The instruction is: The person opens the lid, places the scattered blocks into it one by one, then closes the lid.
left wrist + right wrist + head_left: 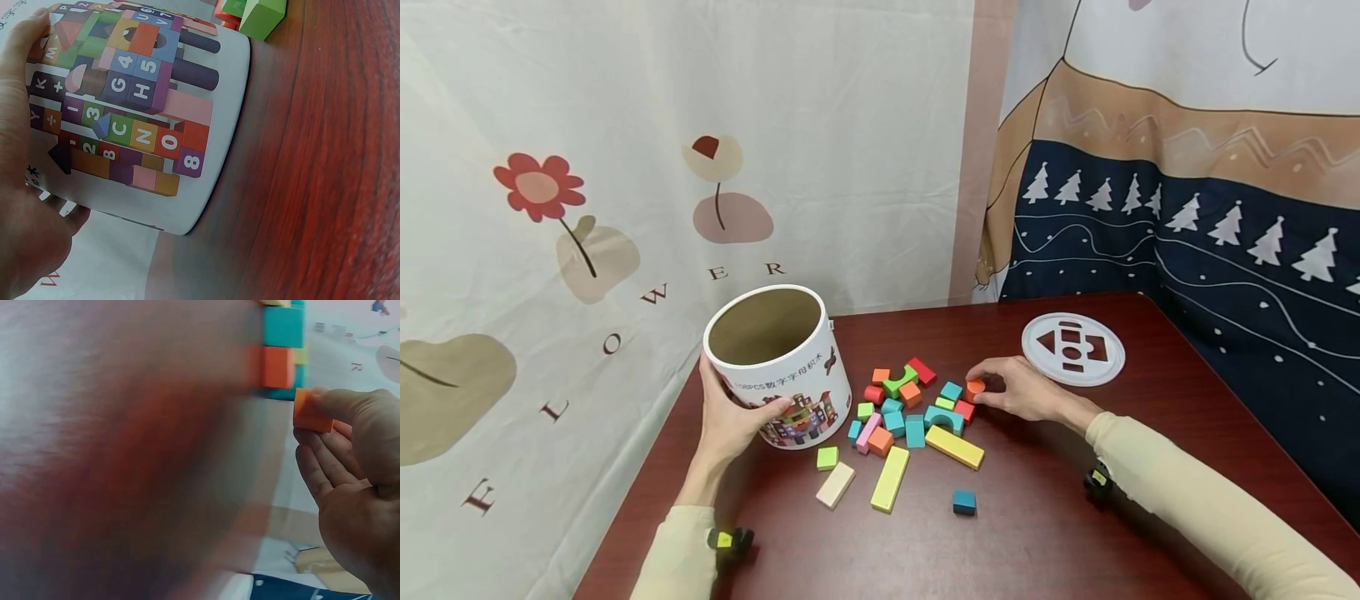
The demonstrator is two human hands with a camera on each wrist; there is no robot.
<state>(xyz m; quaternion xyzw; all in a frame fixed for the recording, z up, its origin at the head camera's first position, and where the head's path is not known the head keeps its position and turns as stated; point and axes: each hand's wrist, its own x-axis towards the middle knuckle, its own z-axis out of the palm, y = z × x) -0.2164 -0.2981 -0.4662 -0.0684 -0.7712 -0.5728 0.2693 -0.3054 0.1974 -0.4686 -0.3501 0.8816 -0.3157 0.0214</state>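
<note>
Gripping a white bucket (784, 379) with the left hand (730, 427), pinching an orange block (975, 387) in the right hand (1018, 388).
Past a lone blue block (964, 502), across heaped blocks (894, 423) from the bucket, short of a white lid (1055, 360) and patterned curtain (850, 150).

Blocks (915, 431) on table (1045, 517), bucket (775, 377) left, lid (1051, 362) behind right.

A pale curtain (850, 150) printed with flowers and letters hangs at ten o'clock, a navy, tan and white sheet (1195, 192) with trees at two; the reddish-brown table (1037, 525) spreads toward six.
</note>
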